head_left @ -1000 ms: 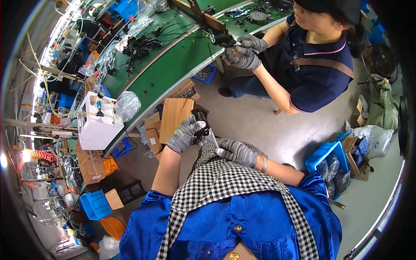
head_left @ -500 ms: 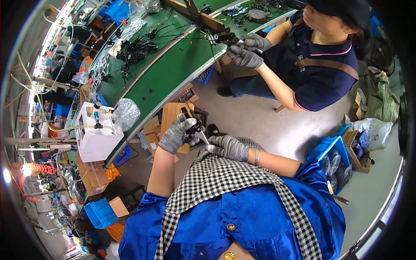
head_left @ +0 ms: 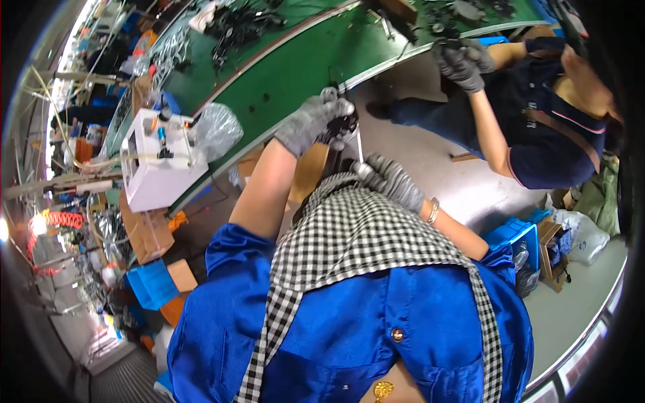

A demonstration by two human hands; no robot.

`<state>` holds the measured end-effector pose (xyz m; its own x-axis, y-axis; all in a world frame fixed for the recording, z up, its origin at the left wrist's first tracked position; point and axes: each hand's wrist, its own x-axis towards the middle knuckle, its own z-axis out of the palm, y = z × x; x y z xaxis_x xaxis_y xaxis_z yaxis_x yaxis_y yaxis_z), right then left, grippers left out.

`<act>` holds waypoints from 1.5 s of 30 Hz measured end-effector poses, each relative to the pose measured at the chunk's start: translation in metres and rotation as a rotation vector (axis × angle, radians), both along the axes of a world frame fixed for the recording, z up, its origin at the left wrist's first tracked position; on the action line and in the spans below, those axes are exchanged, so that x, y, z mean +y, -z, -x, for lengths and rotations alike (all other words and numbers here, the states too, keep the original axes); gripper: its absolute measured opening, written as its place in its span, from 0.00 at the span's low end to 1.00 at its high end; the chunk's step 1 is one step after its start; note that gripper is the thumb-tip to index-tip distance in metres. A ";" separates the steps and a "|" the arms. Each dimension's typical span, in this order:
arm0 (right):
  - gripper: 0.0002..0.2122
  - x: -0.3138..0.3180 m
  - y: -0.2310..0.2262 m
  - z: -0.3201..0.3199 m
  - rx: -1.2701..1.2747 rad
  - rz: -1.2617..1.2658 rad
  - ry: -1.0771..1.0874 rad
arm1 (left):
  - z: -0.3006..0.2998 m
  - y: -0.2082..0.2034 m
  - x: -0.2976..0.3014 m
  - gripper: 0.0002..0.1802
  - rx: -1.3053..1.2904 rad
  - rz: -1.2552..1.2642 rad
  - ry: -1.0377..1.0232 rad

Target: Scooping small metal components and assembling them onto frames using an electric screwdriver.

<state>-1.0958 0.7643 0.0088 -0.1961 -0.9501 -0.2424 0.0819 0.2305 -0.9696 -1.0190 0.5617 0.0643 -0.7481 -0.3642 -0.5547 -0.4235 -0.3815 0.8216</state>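
My left hand [head_left: 309, 125], in a grey knit glove, is closed around a small black part [head_left: 342, 125] at the near edge of the green bench. The fingers cover much of the part, so its exact kind does not show. My right hand [head_left: 395, 183], gloved too, is lower and to the right, in front of my checked apron [head_left: 369, 228]. It grips a slim silver metal tool [head_left: 359, 144], whose shaft points up toward the black part. Whether the tip touches the part cannot be made out.
The green bench [head_left: 295, 77] runs across, bearing a heap of black parts [head_left: 245, 30]. A white box-shaped device [head_left: 161, 178] and a clear plastic bag [head_left: 220, 131] stand left. A co-worker with gloved hands [head_left: 463, 64] works right. Blue crates [head_left: 151, 282] [head_left: 514, 235] flank me.
Both my hands have shifted up and right in the picture, still holding the part and the tool. The whole view has turned; the bench and co-worker appear moved, the co-worker farther right.
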 end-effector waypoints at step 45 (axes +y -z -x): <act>0.11 -0.212 -0.014 -0.050 0.466 0.056 -0.351 | -0.125 0.023 -0.169 0.19 0.055 -0.200 -0.220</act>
<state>-1.0460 0.5523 0.0225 0.0586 -0.9864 -0.1534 -0.4281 0.1140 -0.8965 -0.8942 0.3930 0.0412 -0.6943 -0.4087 -0.5924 -0.2695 -0.6156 0.7405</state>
